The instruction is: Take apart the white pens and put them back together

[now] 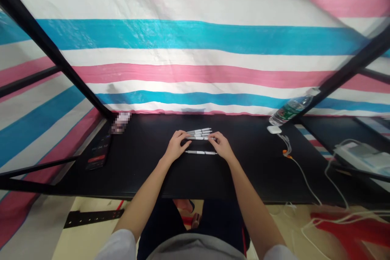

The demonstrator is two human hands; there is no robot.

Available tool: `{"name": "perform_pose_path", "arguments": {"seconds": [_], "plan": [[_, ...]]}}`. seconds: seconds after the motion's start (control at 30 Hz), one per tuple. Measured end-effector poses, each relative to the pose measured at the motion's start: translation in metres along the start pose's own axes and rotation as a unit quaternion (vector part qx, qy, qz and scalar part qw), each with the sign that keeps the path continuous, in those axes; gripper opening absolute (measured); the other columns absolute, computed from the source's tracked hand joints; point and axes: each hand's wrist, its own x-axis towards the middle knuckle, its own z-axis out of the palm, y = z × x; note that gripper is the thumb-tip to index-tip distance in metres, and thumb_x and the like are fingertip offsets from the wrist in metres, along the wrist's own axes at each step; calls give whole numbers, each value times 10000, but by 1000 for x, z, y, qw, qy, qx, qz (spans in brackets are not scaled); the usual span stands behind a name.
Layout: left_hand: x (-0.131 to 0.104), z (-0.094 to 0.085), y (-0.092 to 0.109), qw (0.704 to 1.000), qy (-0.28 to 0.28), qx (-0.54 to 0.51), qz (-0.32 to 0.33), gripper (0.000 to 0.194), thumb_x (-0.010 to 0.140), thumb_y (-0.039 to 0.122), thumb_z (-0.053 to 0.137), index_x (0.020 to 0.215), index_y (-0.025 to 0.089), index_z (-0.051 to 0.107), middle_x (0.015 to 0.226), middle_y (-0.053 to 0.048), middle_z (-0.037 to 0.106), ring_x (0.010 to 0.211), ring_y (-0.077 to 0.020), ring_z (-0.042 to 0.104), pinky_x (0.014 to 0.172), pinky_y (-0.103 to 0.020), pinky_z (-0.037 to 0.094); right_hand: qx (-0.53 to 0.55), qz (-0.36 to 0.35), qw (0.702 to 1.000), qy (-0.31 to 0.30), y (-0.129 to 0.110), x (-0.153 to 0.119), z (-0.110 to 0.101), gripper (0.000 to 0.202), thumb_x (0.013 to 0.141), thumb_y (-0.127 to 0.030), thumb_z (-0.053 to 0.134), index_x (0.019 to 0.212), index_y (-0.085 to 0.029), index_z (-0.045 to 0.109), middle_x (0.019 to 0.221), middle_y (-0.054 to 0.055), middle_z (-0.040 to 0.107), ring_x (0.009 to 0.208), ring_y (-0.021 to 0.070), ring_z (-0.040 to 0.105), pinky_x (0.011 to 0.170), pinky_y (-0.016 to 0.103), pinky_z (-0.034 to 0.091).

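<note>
1. I'm seeing a black counter [128, 183] stretching across the space, with a person's 2 bare arms reaching over it and both hands meeting near the middle.
2. A small group of white-and-grey pens [198, 133] is lying between the hands, fanning slightly apart, with the tips pointing to the right.
3. A single pen [201, 152] is lying apart from the group, nearer the person and running roughly level from side to side.
4. The left hand [179, 146] is bending its fingers at the left ends of the grouped pens, while its thumb is pointing in just above the single pen's left end. I cannot tell whether its grip is closing on any pen.
5. The right hand [221, 145] is curling its fingertips around the right end of the group's nearest pen. Its grip is looking narrow, but I cannot tell if it is pinching that pen or only touching it.
6. Over on the left, a dark phone [99, 152] is lying on the counter with its screen glowing, and a blurred item is sitting just beyond it.
7. On the right, a clear bottle [288, 111] is appearing tilted near the back edge, and a white charger [274, 129] is lying just in front of it, trailing a pale cable.
8. Behind everything, a pink, white and blue striped sheet [183, 36] is hanging.
</note>
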Motion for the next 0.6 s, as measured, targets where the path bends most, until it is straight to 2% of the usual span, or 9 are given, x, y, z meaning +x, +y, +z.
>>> {"name": "perform_pose_path", "arguments": {"seconds": [0.07,0.2,0.37,0.5,0.6], "plan": [[1,1,1,999,1,-35,-12,172,882,258,594,1011,204,696,971,-72,641,900,-187,584,819,-333,490,46,40,998,-11,-4,0,0,270,843,-459,587,860,-203,674,845,51,661,677,169,572,661,315,481],[0,4,2,990,13,-119,-70,180,867,306,619,963,183,709,894,-60,670,707,-141,577,695,-282,484,133,95,986,-20,-7,0,3,355,815,-548,596,814,-195,635,660,17,623,584,146,543,598,289,456],[-1,11,0,963,24,-212,-165,254,819,365,664,961,159,704,821,-49,694,703,-151,614,679,-269,485,203,135,970,7,-4,2,3,373,776,-562,641,833,-194,649,622,5,600,542,126,499,544,271,421],[0,10,1,945,23,-246,-215,271,819,416,642,819,149,690,640,-13,643,578,-125,577,593,-241,461,225,123,967,8,-4,2,2,346,755,-520,682,882,-198,664,683,15,629,599,134,527,602,287,452],[1,6,3,951,24,-207,-226,355,851,454,586,676,152,646,551,6,585,511,-102,514,537,-224,402,213,101,972,-3,-9,0,2,331,758,-496,684,906,-201,657,702,8,619,621,133,530,642,294,468]]}}
